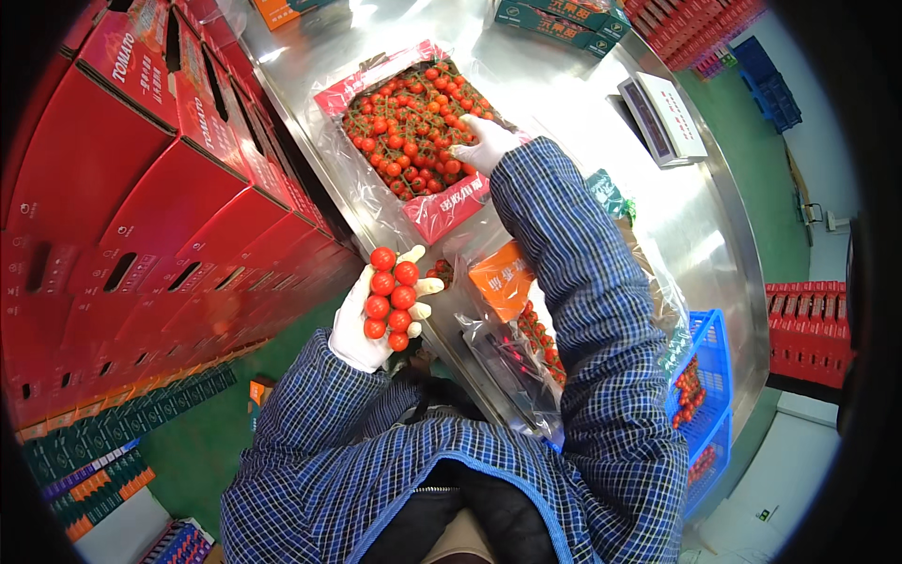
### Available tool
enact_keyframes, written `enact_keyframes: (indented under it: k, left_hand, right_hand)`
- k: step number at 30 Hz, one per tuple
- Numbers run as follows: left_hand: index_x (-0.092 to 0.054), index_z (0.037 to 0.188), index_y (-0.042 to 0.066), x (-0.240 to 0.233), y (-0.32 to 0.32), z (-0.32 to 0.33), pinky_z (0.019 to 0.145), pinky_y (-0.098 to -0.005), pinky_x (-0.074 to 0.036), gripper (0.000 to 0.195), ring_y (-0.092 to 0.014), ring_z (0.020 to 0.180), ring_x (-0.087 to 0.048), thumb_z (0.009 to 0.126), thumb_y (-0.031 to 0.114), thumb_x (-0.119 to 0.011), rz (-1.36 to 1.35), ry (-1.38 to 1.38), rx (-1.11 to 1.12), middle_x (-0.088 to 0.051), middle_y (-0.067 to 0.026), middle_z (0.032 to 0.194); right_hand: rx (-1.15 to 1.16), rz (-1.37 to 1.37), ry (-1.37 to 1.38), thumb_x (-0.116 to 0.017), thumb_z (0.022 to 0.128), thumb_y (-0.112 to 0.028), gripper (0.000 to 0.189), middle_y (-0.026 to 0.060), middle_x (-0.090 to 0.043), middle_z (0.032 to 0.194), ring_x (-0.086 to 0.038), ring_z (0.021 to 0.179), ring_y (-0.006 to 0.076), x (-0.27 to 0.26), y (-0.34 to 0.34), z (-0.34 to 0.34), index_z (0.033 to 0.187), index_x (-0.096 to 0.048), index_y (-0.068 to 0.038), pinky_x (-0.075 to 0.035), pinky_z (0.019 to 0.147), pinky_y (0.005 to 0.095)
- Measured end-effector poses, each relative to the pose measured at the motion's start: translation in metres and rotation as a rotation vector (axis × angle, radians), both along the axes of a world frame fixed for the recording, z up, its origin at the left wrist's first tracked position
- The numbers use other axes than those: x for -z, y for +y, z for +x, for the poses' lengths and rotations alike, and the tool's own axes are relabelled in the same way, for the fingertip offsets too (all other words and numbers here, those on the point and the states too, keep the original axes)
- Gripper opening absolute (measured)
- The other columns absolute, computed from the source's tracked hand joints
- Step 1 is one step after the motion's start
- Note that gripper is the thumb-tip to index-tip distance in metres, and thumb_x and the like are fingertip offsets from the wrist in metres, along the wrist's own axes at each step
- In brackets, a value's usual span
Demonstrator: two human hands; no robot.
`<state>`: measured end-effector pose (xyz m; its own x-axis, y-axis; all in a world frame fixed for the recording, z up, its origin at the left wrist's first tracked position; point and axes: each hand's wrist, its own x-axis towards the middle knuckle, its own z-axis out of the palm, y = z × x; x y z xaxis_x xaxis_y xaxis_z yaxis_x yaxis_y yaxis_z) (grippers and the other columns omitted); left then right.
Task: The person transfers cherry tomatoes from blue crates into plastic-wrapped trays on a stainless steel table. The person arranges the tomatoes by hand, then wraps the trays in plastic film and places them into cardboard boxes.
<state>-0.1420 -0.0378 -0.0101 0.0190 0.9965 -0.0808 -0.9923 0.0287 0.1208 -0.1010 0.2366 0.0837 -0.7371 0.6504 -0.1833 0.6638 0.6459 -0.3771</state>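
Note:
A truss of red cherry tomatoes (389, 299) lies across the palm of my left hand (363, 328), which wears a white glove and is turned up beside the table's near edge. My gloved right hand (486, 144) is at the right side of a red cardboard box (447, 208) lined with clear plastic film and filled with cherry tomatoes on the vine (416, 127). Its thumb and a finger are apart near the tomatoes, with nothing seen between them. The box rests on a stainless steel table (546, 92).
Stacked red cartons (141, 183) rise close on the left. An orange and white box (502, 280) with tomatoes and film lies under my right forearm. A scale or display unit (666, 120) stands on the right, blue crates (715, 395) at lower right, green cartons (557, 28) at the back.

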Motion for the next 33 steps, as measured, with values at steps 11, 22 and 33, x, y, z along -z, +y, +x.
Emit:
enact_keyframes:
  k: [11, 22, 33]
  left_hand:
    - [-0.053, 0.119, -0.002, -0.029, 0.027, 0.011, 0.059, -0.0222, -0.049, 0.050, -0.013, 0.071, -0.063, 0.097, 0.040, -0.040, 0.081, 0.784, 0.380, -0.066, -0.0106, 0.100]
    - [-0.047, 0.132, 0.004, -0.058, 0.087, -0.021, 0.057, -0.0263, -0.051, 0.067, -0.017, 0.074, -0.062, 0.088, 0.055, -0.051, 0.453, 0.558, 0.636, -0.062, -0.0137, 0.102]
    - [-0.042, 0.129, 0.006, 0.236, 0.113, -0.420, 0.099, -0.0424, -0.039, 0.056, -0.032, 0.119, -0.045, 0.084, 0.032, -0.062, -0.786, 0.926, -0.425, -0.050, -0.0157, 0.128]
  right_hand:
    - [-0.540, -0.596, -0.044, -0.063, 0.082, -0.013, 0.038, 0.0118, -0.063, 0.100, -0.059, 0.097, 0.0225, -0.042, -0.114, 0.111, 0.119, -0.057, -0.002, -0.047, 0.087, 0.0330]
    - [0.306, -0.466, 1.103, -0.063, 0.083, -0.026, 0.039, 0.0139, -0.066, 0.087, -0.057, 0.057, 0.0104, 0.007, -0.169, 0.373, 0.106, -0.062, 0.006, -0.044, 0.052, 0.0206]
    - [1.051, -0.269, -0.334, -0.063, 0.077, -0.026, 0.046, 0.0145, -0.066, 0.109, -0.063, 0.102, 0.0246, 0.233, -0.134, 0.521, 0.117, -0.061, -0.003, -0.049, 0.089, 0.0327]
